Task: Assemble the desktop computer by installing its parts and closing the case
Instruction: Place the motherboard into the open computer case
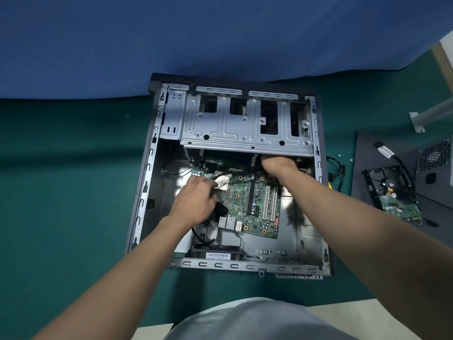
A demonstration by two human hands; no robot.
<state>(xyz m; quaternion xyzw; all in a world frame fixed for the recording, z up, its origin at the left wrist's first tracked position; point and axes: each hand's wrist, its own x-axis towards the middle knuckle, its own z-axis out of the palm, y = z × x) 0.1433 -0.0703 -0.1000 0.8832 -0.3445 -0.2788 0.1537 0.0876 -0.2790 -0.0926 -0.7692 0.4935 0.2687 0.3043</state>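
An open desktop case [144, 182] lies flat on a green table. Inside it sits a green motherboard [255, 204], with the bare processor [224, 182] near its upper left. A silver drive cage [245, 123] spans the far end of the case. My left hand [196, 200] rests on the board's left side beside the processor, its fingers curled over black cables [221, 209]. My right hand [278, 165] reaches under the front lip of the drive cage at the board's far right corner; its fingers are hidden, so what they hold cannot be made out.
On the right lie a dark side panel [362, 173], a hard drive in a black bracket [389, 192], a loose cable [397, 160] and a power supply [434, 163]. Black wires [338, 168] hang outside the case's right wall. A blue cloth [196, 40] covers the far side.
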